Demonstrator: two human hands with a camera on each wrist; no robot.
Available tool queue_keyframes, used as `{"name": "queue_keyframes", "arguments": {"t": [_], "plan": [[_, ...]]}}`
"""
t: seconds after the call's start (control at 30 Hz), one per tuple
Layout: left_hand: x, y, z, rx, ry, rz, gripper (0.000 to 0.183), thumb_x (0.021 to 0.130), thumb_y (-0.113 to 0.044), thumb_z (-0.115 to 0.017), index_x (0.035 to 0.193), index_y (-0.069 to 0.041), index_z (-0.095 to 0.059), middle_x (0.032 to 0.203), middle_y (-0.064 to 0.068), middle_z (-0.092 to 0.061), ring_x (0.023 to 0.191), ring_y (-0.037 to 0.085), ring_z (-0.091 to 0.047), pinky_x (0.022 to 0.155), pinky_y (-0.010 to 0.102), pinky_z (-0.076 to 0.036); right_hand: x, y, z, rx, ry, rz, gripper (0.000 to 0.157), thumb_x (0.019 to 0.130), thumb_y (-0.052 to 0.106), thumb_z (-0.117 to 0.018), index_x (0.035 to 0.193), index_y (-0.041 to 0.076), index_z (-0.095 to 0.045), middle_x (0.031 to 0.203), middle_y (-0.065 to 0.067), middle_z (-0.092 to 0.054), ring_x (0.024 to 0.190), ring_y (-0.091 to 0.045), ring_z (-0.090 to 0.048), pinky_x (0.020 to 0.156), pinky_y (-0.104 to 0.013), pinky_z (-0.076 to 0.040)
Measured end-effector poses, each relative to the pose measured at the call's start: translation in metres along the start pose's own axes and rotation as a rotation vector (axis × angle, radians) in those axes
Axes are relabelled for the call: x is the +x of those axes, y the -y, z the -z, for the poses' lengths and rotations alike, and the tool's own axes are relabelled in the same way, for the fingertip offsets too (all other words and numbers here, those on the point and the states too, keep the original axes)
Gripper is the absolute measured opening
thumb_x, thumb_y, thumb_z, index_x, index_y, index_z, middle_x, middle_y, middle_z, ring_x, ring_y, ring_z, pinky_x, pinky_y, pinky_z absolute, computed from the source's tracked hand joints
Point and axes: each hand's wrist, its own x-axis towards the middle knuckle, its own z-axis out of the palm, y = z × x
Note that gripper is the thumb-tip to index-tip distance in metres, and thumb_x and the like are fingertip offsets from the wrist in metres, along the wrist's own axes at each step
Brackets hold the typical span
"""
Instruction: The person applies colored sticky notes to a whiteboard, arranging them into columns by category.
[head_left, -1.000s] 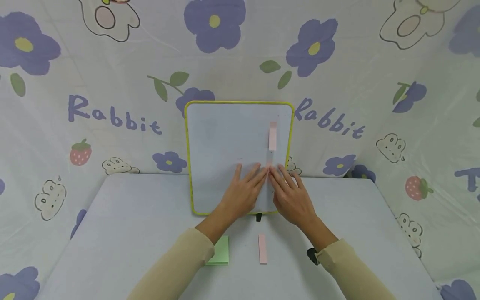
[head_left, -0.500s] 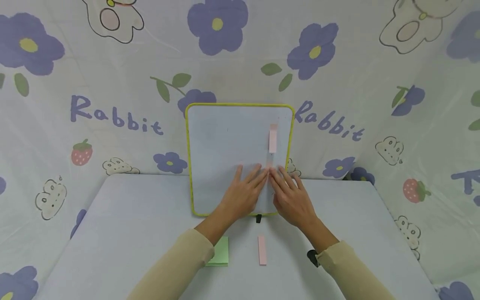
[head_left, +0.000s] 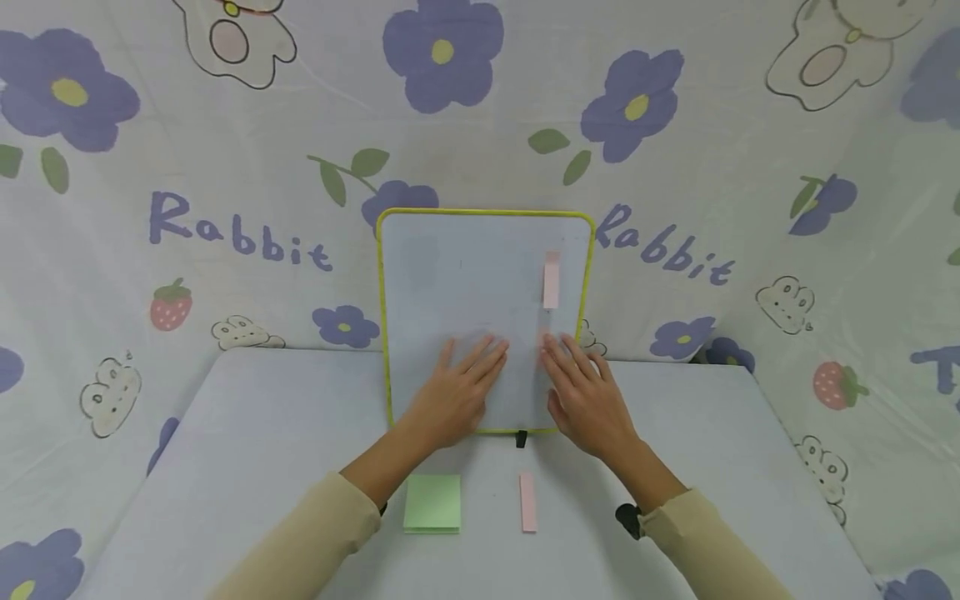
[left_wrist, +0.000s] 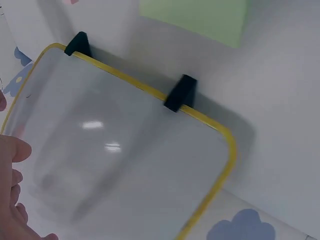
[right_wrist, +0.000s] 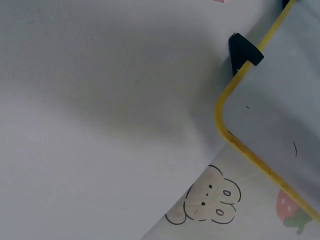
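A whiteboard (head_left: 450, 283) with a yellow rim stands on the table, leaning back toward the cloth. A pink sticky strip (head_left: 551, 283) hangs near its upper right. My right hand (head_left: 590, 400) has its straight fingertips at the board's lower right, beside a faint pink patch (head_left: 543, 340); whether this is another strip or a reflection, I cannot tell. My left hand (head_left: 453, 400) is spread in front of the board's lower middle, holding nothing; its fingers also show in the left wrist view, on the left. The right wrist view shows no fingers.
Near me on the white table (head_left: 247, 483) lie a green sticky note pad (head_left: 432, 503) and a pink strip pad (head_left: 528, 503). Black feet (left_wrist: 181, 93) support the board's bottom edge. Printed cloth (head_left: 480, 150) surrounds the table's back and sides.
My left hand has moved left, away from the right fingertips it was touching, uncovering the green pad. The right hand stays in nearly the same place. The head view has shifted slightly.
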Motion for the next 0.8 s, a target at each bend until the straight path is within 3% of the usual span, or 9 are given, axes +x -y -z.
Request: {"name": "queue_keyframes", "arguments": {"t": [0.3,0.57,0.8], "plan": [[-0.035,0.008,-0.008,-0.14,-0.069,0.036,0.06,0.095,-0.025,-0.06,0.15,-0.009,-0.045,0.16,0.008,-0.033,0.148,0.027,-0.028,0.107,0.061,-0.034,-0.005,0.014,0.004,0.104,0.046,-0.051,0.067,0.085,0.014,-0.07,0.147,0.001,-0.047,0.153,-0.015,-0.043,0.141,-0.032,-0.04,0.104,-0.052,-0.037],[-0.07,0.004,-0.018,-0.272,-0.067,0.062,0.065,0.094,-0.027,-0.065,0.153,-0.012,-0.041,0.16,0.01,-0.033,0.146,0.03,-0.031,0.107,0.063,-0.034,-0.011,0.037,0.004,0.233,0.044,-0.071,0.065,0.085,0.017,-0.072,0.145,0.004,-0.049,0.151,-0.017,-0.045,0.137,-0.034,-0.045,0.099,-0.054,-0.041],[-0.099,0.001,-0.03,-0.379,-0.038,0.093,0.064,0.096,-0.031,-0.064,0.152,-0.011,-0.041,0.159,0.012,-0.034,0.145,0.033,-0.033,0.107,0.065,-0.033,-0.018,0.061,0.003,0.341,0.128,-0.097,0.067,0.089,0.023,-0.073,0.148,0.01,-0.046,0.15,-0.014,-0.046,0.135,-0.029,-0.047,0.098,-0.052,-0.043]]}}
